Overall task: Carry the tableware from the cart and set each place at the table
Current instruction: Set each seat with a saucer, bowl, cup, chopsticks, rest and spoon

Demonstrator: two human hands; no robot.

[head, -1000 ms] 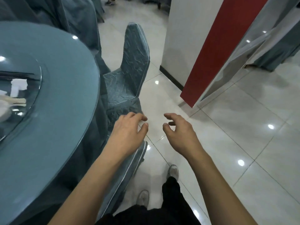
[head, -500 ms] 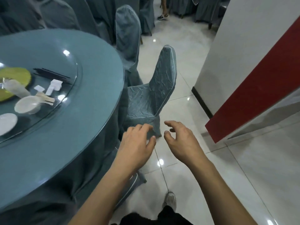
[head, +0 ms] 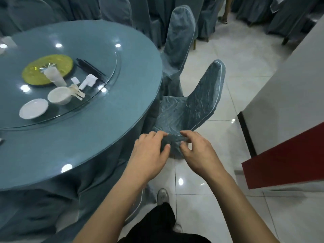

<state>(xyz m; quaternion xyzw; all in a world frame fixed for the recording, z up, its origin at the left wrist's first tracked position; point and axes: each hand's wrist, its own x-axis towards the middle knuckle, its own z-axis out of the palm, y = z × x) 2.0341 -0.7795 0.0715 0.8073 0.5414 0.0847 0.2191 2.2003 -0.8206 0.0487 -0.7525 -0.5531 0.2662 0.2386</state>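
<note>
Tableware lies on the round glass turntable of the round tabletop draped in blue-grey cloth. It is at about 10 o'clock from the hands and well apart from them. A shallow white plate is nearest the viewer, with a white bowl just beside it at its 1 o'clock. Pale plastic spoons lie against the bowl's 3 o'clock side. A cloudy plastic cup overlaps the near edge of a yellow-green round disc. Black chopsticks lie at the disc's 3 o'clock, and small white pieces sit between the chopsticks and the spoons.

The left hand and the right hand are held out side by side in the middle of the view, close together but apart. Their backs are up and the thumbs face each other. Both are empty, with fingers loosely curled. They overlap the front seat edge of a chair in a crumpled blue-grey cover, which stands at the tabletop's 3 o'clock. Whether the fingertips touch the cloth cannot be told. A second covered chair stands at 12 o'clock from the first, on the glossy white tiled floor.
</note>
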